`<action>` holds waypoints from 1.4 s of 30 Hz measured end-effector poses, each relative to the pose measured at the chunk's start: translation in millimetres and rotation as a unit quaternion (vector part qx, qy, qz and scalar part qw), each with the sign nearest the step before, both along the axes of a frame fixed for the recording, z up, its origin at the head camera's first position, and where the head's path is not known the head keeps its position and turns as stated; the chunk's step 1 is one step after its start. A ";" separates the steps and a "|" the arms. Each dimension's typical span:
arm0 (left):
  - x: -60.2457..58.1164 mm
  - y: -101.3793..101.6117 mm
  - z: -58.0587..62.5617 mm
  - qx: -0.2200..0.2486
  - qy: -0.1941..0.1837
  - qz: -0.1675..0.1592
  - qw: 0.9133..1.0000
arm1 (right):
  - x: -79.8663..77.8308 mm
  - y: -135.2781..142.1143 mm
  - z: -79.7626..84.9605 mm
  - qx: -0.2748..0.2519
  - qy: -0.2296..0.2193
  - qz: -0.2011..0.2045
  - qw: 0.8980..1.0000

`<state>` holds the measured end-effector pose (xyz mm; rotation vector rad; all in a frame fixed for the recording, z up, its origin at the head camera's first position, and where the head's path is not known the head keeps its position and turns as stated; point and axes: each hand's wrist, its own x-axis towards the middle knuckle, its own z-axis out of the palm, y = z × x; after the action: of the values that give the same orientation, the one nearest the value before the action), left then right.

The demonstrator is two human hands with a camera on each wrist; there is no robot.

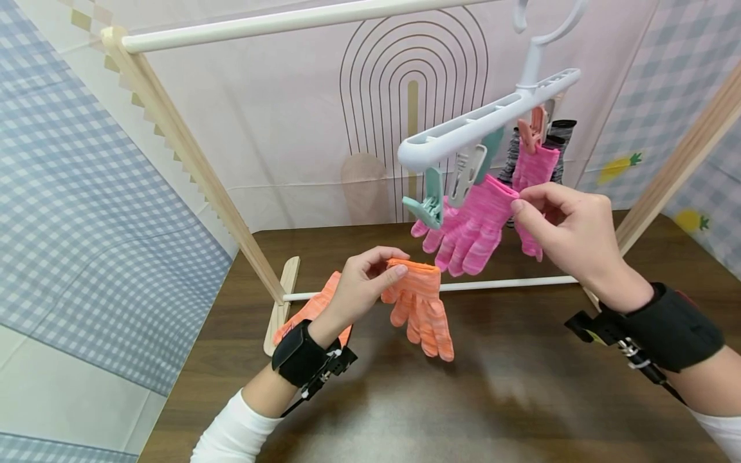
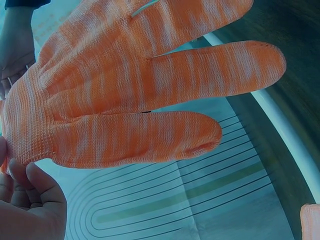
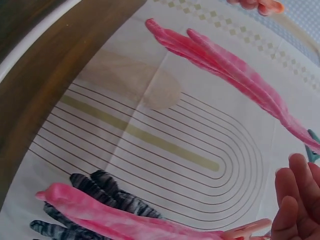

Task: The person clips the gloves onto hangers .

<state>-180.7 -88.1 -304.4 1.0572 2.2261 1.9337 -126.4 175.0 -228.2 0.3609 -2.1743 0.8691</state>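
My left hand [image 1: 365, 283] pinches the cuff of an orange glove [image 1: 422, 308], which hangs with its fingers downward; its knit fills much of the left wrist view. My right hand [image 1: 573, 231] pinches the cuff corner of a pink glove [image 1: 471, 225] with thumb and forefinger. That glove hangs below a pale hanger [image 1: 492, 122], its cuff beside a teal clip [image 1: 491, 154]. Another pink glove [image 1: 535, 170] hangs from a pink clip [image 1: 532, 128] farther back, before dark grey gloves [image 3: 117, 195]. A second orange glove [image 1: 315, 308] lies on the table, partly hidden by my left wrist.
The hanger hooks upward near the white top rail [image 1: 278, 27] of a wooden rack [image 1: 197, 161]. A white lower bar [image 1: 509, 284] runs behind the gloves. A grey clip [image 1: 467, 173] and a green clip [image 1: 429, 199] dangle from the hanger's near end. Below is a brown table [image 1: 370, 405].
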 end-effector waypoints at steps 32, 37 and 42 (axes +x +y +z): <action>-1.2 -2.5 -6.8 0.005 0.003 0.006 1.000 | 13.7 -39.4 31.9 -0.019 0.031 0.029 0.999; -1.6 -2.5 -7.6 0.007 0.003 0.005 1.000 | 12.8 -44.2 35.7 -0.033 0.027 0.034 0.998; -2.6 -1.8 -9.8 0.006 0.000 0.003 1.000 | 14.1 -48.4 38.2 -0.081 -0.004 0.081 0.993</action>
<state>-183.3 -89.9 -314.2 1.0529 2.2247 1.9511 -112.3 126.6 -190.0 0.4587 -2.0867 1.1304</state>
